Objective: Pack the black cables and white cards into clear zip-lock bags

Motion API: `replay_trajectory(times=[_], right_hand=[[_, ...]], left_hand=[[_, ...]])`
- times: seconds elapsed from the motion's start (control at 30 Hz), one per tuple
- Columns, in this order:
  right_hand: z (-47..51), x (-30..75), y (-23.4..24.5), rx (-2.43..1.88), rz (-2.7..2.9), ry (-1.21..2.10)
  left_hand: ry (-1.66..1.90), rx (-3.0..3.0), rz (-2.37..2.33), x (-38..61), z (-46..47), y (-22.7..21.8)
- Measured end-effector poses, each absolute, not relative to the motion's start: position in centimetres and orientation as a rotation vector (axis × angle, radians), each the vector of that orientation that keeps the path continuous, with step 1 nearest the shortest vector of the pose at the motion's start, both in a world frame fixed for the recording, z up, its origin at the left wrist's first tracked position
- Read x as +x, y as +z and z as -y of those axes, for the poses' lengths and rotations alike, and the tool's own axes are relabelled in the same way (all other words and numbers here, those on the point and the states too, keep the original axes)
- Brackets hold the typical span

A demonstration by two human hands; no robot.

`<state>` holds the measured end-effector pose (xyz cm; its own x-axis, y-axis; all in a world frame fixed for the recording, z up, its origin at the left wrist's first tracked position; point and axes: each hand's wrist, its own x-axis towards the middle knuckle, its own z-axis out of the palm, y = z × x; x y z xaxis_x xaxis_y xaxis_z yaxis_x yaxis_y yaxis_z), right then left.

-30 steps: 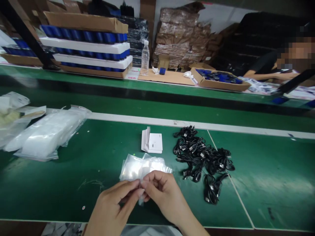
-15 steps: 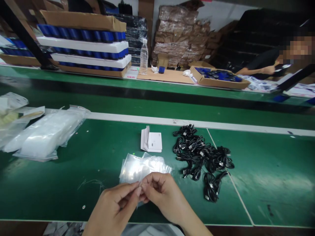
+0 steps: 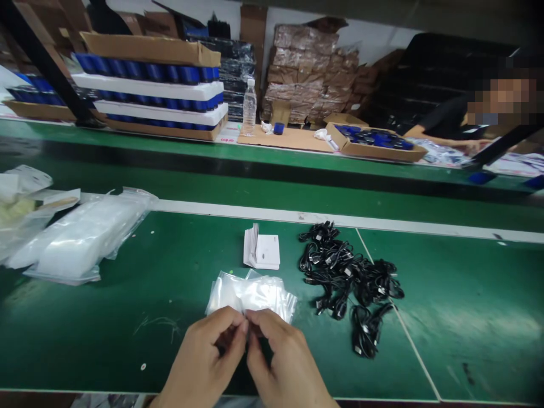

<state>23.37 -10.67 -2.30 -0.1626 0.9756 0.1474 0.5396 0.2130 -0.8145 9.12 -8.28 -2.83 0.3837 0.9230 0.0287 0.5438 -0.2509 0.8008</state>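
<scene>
The left hand [image 3: 208, 352] and right hand [image 3: 283, 356] met with fingers narrowed, whether gripping anything I could not tell, at the near edge of the loose clear bags [image 3: 264, 292], which a brushing knuckle could have scattered.

My left hand [image 3: 206, 354] and right hand [image 3: 287, 354] reach in across the near edge of the surface [image 3: 459, 317], close to that edge and well short of the far one. They angle toward each other, knuckles raised, the fingertips coming together between them. On each, I bend the forefinger and bring the thumb up beneath it in a pinch, leaving a rounded gap behind. My other fingers curl underneath, mostly hidden. Both wrists are bare.
</scene>
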Motion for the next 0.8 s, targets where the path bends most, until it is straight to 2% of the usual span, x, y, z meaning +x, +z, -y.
replay_trajectory(times=[0.27, 0.43, 0.57, 0.63, 0.7, 0.8], right_hand=[[9.1, 23.5, -3.6, -1.68, 1.783, 0.418], [8.6, 23.5, -2.6, -1.6, 1.752, 0.728], [8.1, 24.1, -1.7, -1.645, 1.806, 0.755], [7.2, 25.1, -1.2, -1.562, 1.795, 0.96], [5.6, 26.0, -0.8, -1.493, 1.672, 1.115], [2.1, 26.6, -0.9, -1.562, 1.331, 1.119]], left_hand=[[0.884, 2.086, -1.445, 8.4, 8.5, -4.3], [0.833, 2.068, -1.455, 8.0, 8.5, -3.8], [0.823, 1.949, -1.547, 7.9, 8.6, -3.7], [0.803, 1.856, -1.588, 7.6, 8.5, -3.9], [0.75, 1.775, -1.592, 7.4, 8.3, -4.2], [0.653, 1.714, -1.547, 7.4, 8.1, -4.7]])
